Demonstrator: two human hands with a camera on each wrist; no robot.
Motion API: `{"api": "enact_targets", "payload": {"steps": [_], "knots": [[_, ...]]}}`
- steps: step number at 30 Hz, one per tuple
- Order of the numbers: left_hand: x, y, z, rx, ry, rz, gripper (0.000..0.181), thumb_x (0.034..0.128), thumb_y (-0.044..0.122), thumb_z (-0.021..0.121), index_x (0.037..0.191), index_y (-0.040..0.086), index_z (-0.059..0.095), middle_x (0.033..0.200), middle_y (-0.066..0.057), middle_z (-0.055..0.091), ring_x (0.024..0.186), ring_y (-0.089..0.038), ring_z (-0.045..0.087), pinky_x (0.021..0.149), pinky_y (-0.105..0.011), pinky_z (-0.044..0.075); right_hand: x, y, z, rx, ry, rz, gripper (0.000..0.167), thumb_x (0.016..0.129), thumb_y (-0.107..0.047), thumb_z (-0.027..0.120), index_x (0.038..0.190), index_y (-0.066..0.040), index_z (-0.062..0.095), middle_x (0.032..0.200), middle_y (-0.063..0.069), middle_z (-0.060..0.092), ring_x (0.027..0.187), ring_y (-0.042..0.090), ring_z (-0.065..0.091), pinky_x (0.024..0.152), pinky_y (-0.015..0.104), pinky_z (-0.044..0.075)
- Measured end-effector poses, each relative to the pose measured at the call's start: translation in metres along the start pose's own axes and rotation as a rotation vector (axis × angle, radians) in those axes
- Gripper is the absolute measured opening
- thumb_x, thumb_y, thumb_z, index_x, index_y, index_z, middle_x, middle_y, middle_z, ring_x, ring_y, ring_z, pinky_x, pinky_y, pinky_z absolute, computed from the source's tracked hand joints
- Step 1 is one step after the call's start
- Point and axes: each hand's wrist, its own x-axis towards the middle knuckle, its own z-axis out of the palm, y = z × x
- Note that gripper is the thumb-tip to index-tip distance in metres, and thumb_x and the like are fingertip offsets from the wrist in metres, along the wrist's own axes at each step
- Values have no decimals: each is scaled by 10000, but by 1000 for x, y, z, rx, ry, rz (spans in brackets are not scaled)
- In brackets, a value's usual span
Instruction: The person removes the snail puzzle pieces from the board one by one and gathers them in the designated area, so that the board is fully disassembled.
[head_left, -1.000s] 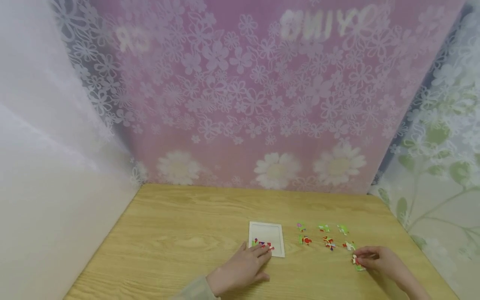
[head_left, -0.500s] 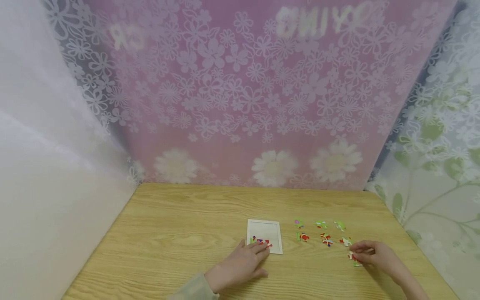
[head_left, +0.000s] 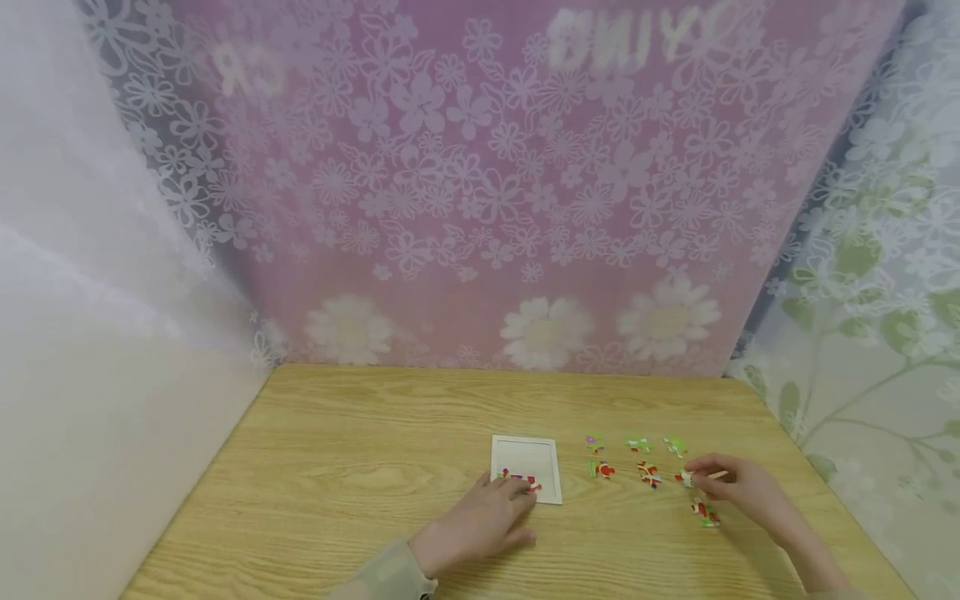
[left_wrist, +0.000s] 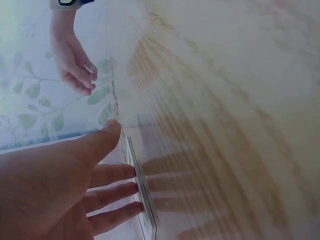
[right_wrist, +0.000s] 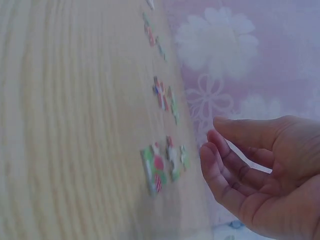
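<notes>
My left hand (head_left: pixel 487 517) rests with extended fingers on the near part of a white puzzle tray (head_left: pixel 556 467). Joined colourful jigsaw pieces (head_left: pixel 534 483) lie along the tray's near side, partly covered by those fingers. In the left wrist view, three fingertips touch the edge of the tray (left_wrist: pixel 142 192). My right hand (head_left: pixel 742 492) hovers over the right group of pieces, fingers loosely bent. The right wrist view shows nothing between thumb and fingers. Below it lie a red, white and green jigsaw piece (right_wrist: pixel 152 167) and a whitish jigsaw piece (head_left: pixel 685 479), close to the fingertips.
More loose jigsaw pieces (head_left: pixel 648 474) lie in two rows right of the tray, on the wooden table (head_left: pixel 360 467). A pink flowered curtain (head_left: pixel 450 208) stands behind the table, with pale walls at both sides.
My right hand has left the jigsaw piece nearest the front and moved back and left, over the whitish one. My left hand stays on the tray. The head view has shifted slightly.
</notes>
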Motion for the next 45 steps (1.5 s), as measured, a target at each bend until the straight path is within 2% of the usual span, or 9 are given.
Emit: {"api": "enact_targets", "payload": {"steps": [6, 11, 17, 22, 29, 35, 42, 45], "knots": [[0, -1, 1, -24, -31, -8, 495, 986, 523, 590, 1345, 186, 641, 1435, 14, 575, 1325, -171, 538, 1062, -528, 457, 15, -20, 12, 24, 14, -31, 389, 990, -209, 670, 1283, 44, 632, 1128, 224, 702, 865, 210, 717, 721, 346, 597], [-2, -4, 2, -55, -32, -5, 483, 1001, 501, 578, 1356, 178, 636, 1467, 0, 563, 1342, -197, 535, 1069, -550, 447, 26, -38, 22, 38, 19, -45, 398, 991, -233, 671, 1299, 16, 630, 1131, 223, 690, 828, 249, 701, 655, 346, 559], [-5, -10, -1, -74, -13, -2, 510, 1008, 476, 577, 1408, 160, 598, 1493, -29, 539, 1372, -231, 512, 1066, -590, 439, 38, -55, 34, 41, -8, -78, 404, 998, -279, 660, 1305, -18, 636, 1198, 211, 680, 936, 297, 706, 656, 373, 571], [-10, -15, -2, -65, -9, -13, 529, 1014, 463, 571, 1435, 144, 568, 1521, -51, 511, 1401, -245, 483, 1086, -595, 417, 46, -64, 46, 67, -8, -113, 397, 1004, -288, 651, 1303, -28, 643, 1194, 210, 683, 943, 298, 707, 745, 399, 596], [-18, -21, 2, -43, -8, -26, 587, 1011, 508, 537, 1467, 138, 538, 1548, -60, 474, 1406, -251, 476, 1092, -601, 407, 57, -76, 67, 168, -64, -159, 387, 1028, -225, 613, 1312, 38, 619, 1265, 282, 636, 1012, 367, 700, 836, 422, 597], [-24, -24, 3, -38, -22, -30, 599, 1016, 514, 518, 1481, 136, 522, 1555, -58, 462, 1404, -254, 478, 1099, -599, 399, 66, -80, 86, 164, -75, -176, 381, 1024, -234, 621, 1291, 38, 641, 1222, 266, 673, 1007, 377, 702, 799, 412, 604], [-25, -25, 5, -40, -39, -46, 616, 1011, 522, 520, 1496, 142, 506, 1569, -39, 442, 1418, -238, 460, 1111, -596, 386, 72, -87, 107, 217, -140, -182, 374, 1029, -196, 609, 1295, 65, 635, 1223, 273, 672, 1005, 381, 700, 773, 384, 603], [-25, -24, 4, -35, -39, -47, 619, 1012, 516, 525, 1502, 140, 497, 1572, -38, 442, 1421, -236, 455, 1115, -593, 382, 73, -92, 117, 174, -138, -194, 355, 1021, -214, 623, 1276, 29, 667, 1189, 209, 710, 978, 320, 716, 761, 354, 600]]}}
